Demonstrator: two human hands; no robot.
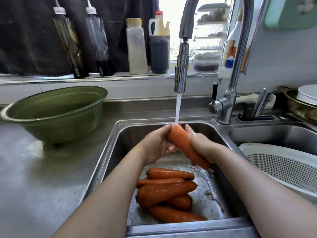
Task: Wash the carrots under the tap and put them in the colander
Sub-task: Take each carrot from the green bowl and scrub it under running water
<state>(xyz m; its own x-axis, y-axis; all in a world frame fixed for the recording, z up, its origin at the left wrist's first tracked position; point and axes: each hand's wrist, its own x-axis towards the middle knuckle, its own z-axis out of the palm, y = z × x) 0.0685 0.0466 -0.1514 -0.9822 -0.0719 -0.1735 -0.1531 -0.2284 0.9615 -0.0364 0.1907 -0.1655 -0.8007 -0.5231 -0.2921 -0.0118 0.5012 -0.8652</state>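
Both hands over the sink (118, 133) w/ one carrot (181, 141) between them. Left hand (157, 145) cups its left side, fingers (169, 126) curled round the thick end. Right hand (201, 145) grips from the right, fingers wrapped over the top & clamped on it. Carrot is tilted: thick end up at the fingertips, thin end down & toward the person, under the right wrist. Tap (181, 73) is straight above the fingers, water (178, 107) running & hitting the thick end right where both sets of fingertips meet. Below the hands, on the sink floor nearer the person: heap of carrots (165, 191), wet, lying approx. crosswise. Colander (281, 166), white, is off to the right of the right hand, at the 2nd sink bowl; its inside is hidden. Left of the left hand, well apart: green basin (56, 115) on the bench (30, 177). Bottles (137, 48) stand on the ledge beyond the fingers.
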